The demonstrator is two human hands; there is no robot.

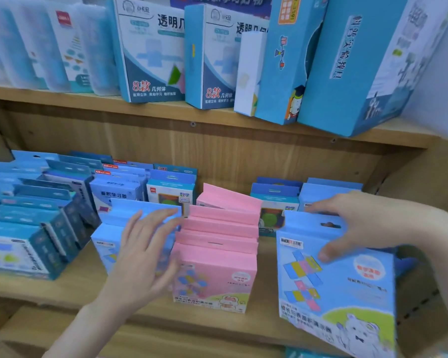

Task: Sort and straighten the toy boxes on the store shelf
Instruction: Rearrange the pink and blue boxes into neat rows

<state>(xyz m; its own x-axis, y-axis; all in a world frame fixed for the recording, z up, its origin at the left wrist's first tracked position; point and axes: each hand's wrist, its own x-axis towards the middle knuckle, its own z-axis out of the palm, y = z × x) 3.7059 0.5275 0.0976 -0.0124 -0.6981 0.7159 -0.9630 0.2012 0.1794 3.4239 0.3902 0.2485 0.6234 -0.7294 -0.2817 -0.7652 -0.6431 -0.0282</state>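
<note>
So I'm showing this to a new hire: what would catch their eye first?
The pink boxes, queued mid lower shelf amid blue stock. Next, the right hand holding a tilted blue box at the front right, and the left hand against the blue row beside the pink.

Showed two bare hands, left hand (145, 257) and right hand (357, 223), with bare forearms, no sleeves reaching the wrists. Wore no rings, watch or gloves; fingernails short and unpainted.

I see a matt, grainy wood shelf (62, 288). The pink boxes (217, 254) and the blue box (347, 285) look like smooth printed card with a faint sheen.
</note>
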